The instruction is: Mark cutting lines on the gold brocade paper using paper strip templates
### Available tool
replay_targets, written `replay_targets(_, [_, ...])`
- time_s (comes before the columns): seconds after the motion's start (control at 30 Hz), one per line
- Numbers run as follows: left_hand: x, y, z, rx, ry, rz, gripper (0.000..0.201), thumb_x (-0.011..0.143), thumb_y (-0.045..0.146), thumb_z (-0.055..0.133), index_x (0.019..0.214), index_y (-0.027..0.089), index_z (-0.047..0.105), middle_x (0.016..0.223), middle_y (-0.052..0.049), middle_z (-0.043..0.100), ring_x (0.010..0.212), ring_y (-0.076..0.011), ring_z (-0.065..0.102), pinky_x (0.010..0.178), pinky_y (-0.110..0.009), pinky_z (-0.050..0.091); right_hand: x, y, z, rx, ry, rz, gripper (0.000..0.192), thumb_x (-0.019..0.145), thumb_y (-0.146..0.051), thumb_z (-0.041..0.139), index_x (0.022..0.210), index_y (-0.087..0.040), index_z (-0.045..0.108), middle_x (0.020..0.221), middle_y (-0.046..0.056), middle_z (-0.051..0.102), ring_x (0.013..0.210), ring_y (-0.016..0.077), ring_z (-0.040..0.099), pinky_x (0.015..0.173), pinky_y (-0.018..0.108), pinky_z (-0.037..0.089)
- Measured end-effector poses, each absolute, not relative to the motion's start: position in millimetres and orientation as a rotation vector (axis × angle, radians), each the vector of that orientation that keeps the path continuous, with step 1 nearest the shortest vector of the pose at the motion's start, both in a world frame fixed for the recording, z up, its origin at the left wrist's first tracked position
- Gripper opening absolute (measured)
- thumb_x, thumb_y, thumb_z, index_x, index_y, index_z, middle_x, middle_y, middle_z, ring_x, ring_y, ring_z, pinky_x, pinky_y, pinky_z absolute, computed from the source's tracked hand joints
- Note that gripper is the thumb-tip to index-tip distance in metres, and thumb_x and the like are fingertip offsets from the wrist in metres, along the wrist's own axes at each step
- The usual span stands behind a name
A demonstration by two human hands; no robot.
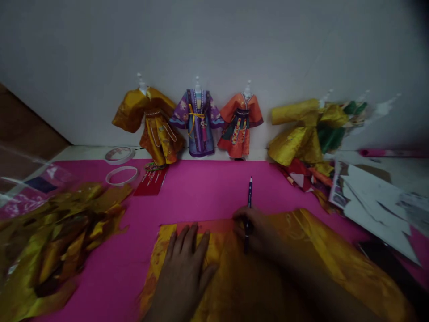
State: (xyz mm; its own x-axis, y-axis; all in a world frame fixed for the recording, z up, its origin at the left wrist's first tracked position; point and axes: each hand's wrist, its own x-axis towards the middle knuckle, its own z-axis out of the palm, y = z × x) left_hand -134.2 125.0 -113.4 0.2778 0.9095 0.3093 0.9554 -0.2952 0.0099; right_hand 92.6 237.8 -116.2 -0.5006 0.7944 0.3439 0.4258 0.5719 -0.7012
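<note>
a: what is closest to us?
b: the left hand, fingers spread wide and flat on the yellow cloth; the cloth lies on the pink table.
a: and the right hand?
b: closed around a pen, tip on the cloth; three little doll dresses stand by the wall.

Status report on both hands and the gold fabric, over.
Left hand flat on gold fabric. Right hand grip on pen, tip at fabric's top edge. Gold scraps lie left, apart.
</note>
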Motion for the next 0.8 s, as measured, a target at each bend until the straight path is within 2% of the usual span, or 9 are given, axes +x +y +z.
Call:
replay_targets(0.33, [-134.3, 125.8, -114.1, -2.354, -1.784, -0.37, 0.051, 0.089, 0.05, 0.059, 0.129, 0.02, 0.063, 0.135, -0.02, 0.061, 0.12, -0.0383, 0.057, 0.098, -0.064, 0.048, 92.7, 239.0, -114.2, -0.961, -2.154, 0.721, 0.031, 0.075, -0.007, 0.058, 0.101, -0.023, 0.057, 0.085, 0.003, 0.065, 0.073, 0.0169, 0.057, 0.065, 0.03, 0.044])
replay_targets(0.8, [-132.3, 125.5, -106.9, -2.359, -1.747, -0.343, 0.053, 0.088, 0.05, 0.061, 0.129, 0.017, 0.063, 0.132, -0.022, 0.063, 0.118, -0.0394, 0.06, 0.094, -0.063, 0.051, 93.3, 237.8, -114.4, -0.96, -2.154, 0.716, 0.028, 0.077, -0.008, 0.06, 0.101, -0.022, 0.058, 0.083, 0.003, 0.064, 0.071, 0.0168, 0.057, 0.063, 0.029, 0.044])
